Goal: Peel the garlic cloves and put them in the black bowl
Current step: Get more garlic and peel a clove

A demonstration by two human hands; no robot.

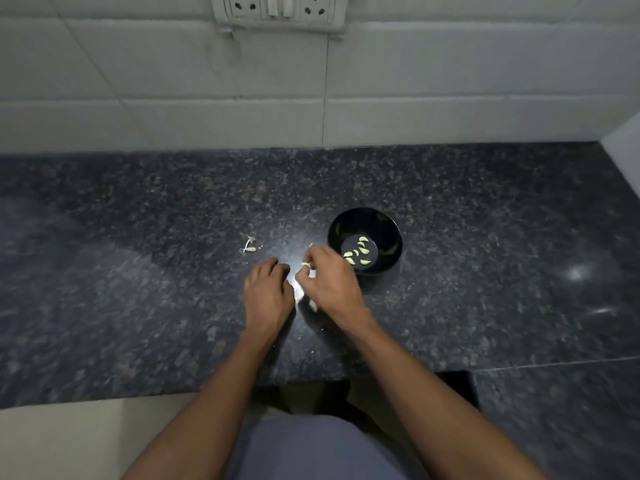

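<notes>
Near the frame's centre, the right hand (329, 284) pinches a garlic clove (306, 265) in curled fingers, just left of the black bowl (388, 233) holding peeled cloves (358, 252). Beside it the left hand (268, 292) curls on the granite counter (138, 254); whether it holds anything I cannot tell.

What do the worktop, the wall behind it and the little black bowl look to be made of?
Worktop: polished dark granite or similar stone, speckled and reflecting lamp glare. Wall: glazed pale tiles, likely ceramic, with visible grout lines. Black bowl: glossy, plastic or glazed ceramic; the picture cannot settle which.
</notes>
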